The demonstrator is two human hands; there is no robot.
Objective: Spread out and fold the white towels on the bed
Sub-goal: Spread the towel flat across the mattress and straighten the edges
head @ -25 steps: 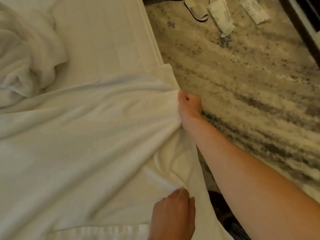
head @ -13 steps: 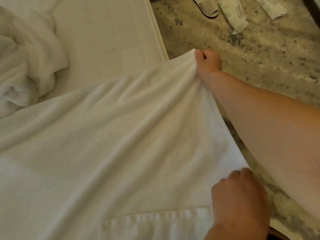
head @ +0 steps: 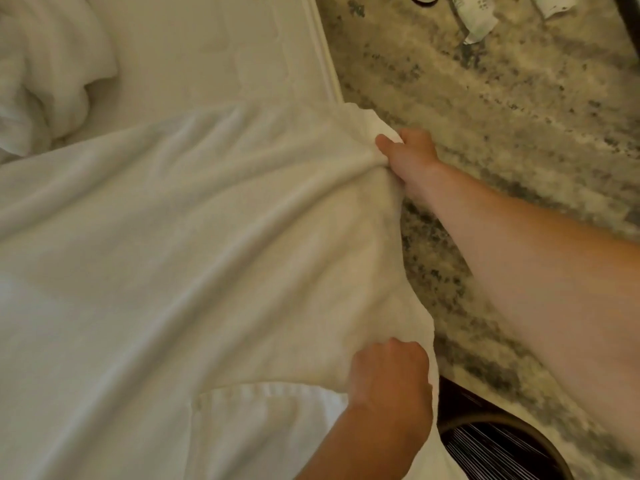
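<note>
- Head view: nearest us, the left hand (head: 388,372) is clenched on the white towel (head: 207,254), at the near end of its side by the bed (head: 207,53)'s right edge.
- Farther along that edge, the right hand (head: 407,150) pinches the far end, thumb on top.
- The towel's length runs leftward from both hands across the bed, rippled, not yet flat.
- Beyond, a crumpled towel heap (head: 45,81) sits at the far left, with mottled carpet (head: 485,116) off the right edge.

I see a mottled grey-and-cream carpet (head: 519,109), two white printed packets (head: 478,19) lying on it, and a dark striped object (head: 495,452).
</note>
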